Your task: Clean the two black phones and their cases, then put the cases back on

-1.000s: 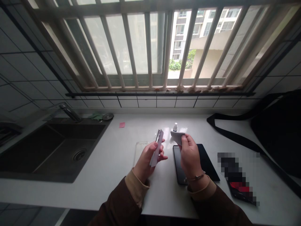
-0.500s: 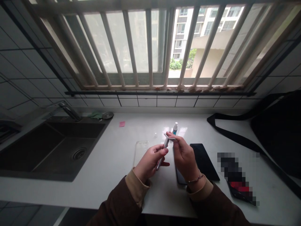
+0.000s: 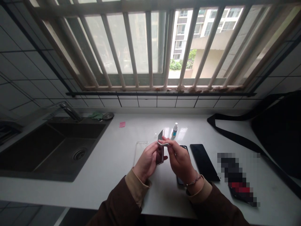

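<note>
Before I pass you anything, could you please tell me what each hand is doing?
Left hand: closed around the smartphone.
Right hand: pinching the folded gray cloth against the smartphone.

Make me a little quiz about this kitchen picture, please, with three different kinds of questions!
1. What does the left hand hold?
2. True or false: the small bottle with the white top stands upright on the counter.
3. What colour is the square note lying near the sink?
A. Green
B. Pink
C. Blue

Key:
1. A phone
2. True
3. B
</note>
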Action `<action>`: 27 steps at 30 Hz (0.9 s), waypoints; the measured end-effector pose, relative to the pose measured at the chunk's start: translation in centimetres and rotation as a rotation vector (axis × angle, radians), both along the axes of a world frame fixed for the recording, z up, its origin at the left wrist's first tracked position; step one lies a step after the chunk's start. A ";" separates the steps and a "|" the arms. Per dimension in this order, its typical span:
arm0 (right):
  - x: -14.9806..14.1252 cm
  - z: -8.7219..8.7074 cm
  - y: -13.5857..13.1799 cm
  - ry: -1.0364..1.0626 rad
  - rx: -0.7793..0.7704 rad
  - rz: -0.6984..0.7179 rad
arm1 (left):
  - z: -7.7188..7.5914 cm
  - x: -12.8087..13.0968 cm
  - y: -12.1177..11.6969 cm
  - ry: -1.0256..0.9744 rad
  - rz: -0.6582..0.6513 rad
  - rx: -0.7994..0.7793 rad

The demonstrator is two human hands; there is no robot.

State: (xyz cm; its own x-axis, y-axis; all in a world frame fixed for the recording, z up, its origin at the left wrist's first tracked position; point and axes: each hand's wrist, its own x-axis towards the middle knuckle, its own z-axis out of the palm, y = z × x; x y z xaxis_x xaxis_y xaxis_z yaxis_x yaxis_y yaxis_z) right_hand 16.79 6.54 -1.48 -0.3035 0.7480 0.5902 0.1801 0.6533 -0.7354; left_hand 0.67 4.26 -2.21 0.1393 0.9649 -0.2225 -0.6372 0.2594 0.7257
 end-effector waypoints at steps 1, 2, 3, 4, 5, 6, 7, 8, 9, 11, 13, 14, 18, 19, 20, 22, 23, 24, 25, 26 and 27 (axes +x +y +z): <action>0.0 0.1 -0.1 0.001 0.007 0.017 | -0.1 -0.1 0.1 -0.014 0.012 -0.020; 0.0 0.1 -0.1 0.000 0.013 0.041 | -0.1 -0.1 0.2 -0.031 0.021 -0.038; -0.1 0.2 -0.2 -0.001 0.019 0.068 | -0.2 -0.2 0.3 -0.049 0.030 -0.053; -0.1 0.3 -0.3 -0.003 0.023 0.097 | -0.2 -0.2 0.4 -0.067 0.039 -0.067; -0.1 0.3 -0.4 -0.004 0.025 0.126 | -0.1 -0.1 0.5 -0.082 0.053 -0.082; -0.1 0.4 -0.5 -0.004 0.029 0.154 | -0.1 -0.1 0.6 -0.094 0.071 -0.100; -0.1 0.5 -0.6 -0.003 0.034 0.181 | 0.0 0.0 0.6 -0.100 0.093 -0.119; -0.1 0.6 -0.7 -0.003 0.039 0.209 | 0.1 0.1 0.7 -0.101 0.115 -0.139; -0.1 0.8 -0.8 -0.004 0.044 0.239 | 0.2 0.1 0.7 -0.101 0.135 -0.154; 0.0 1.1 -1.2 -0.005 0.048 0.306 | 0.3 0.1 0.7 -0.102 0.158 -0.158; 0.0 1.2 -1.5 0.016 -0.005 0.369 | 0.3 0.0 0.7 -0.103 0.152 -0.138; -0.1 1.2 -1.6 0.047 -0.069 0.385 | 0.3 0.0 0.7 -0.105 0.141 -0.122; -0.4 0.0 -0.8 0.330 -0.470 0.272 | 0.3 -0.2 0.7 -0.065 0.147 -0.066; -0.4 -0.4 -0.3 0.429 -0.553 0.193 | 0.4 -0.2 0.6 -0.033 0.147 -0.054; -0.4 -0.7 0.3 0.530 -0.622 0.103 | 0.5 -0.2 0.6 0.002 0.136 -0.040; -0.3 -1.0 1.4 0.697 -0.722 -0.085 | 0.9 -0.1 0.3 0.068 0.072 -0.010; -0.3 -1.0 1.9 0.754 -0.747 -0.157 | 1.0 -0.1 0.1 0.091 0.027 0.005; -0.1 -0.9 2.3 0.788 -0.752 -0.205 | 1.2 0.0 0.0 0.110 -0.021 0.014; 0.0 -0.8 2.5 0.801 -0.740 -0.227 | 1.2 0.1 -0.2 0.126 -0.070 0.021; 0.0 -0.7 2.6 0.790 -0.720 -0.217 | 1.3 0.1 -0.3 0.137 -0.114 0.028; 0.0 -0.5 2.5 0.763 -0.700 -0.186 | 1.3 0.3 -0.4 0.144 -0.153 0.038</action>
State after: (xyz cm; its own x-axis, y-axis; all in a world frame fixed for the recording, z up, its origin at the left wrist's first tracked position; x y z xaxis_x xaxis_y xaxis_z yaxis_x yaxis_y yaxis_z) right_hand 16.83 9.02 -2.02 0.1219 0.9925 -0.0056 -0.4361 0.0485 -0.8986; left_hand 0.93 3.85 -0.95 0.2540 0.9432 -0.2142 -0.4816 0.3154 0.8177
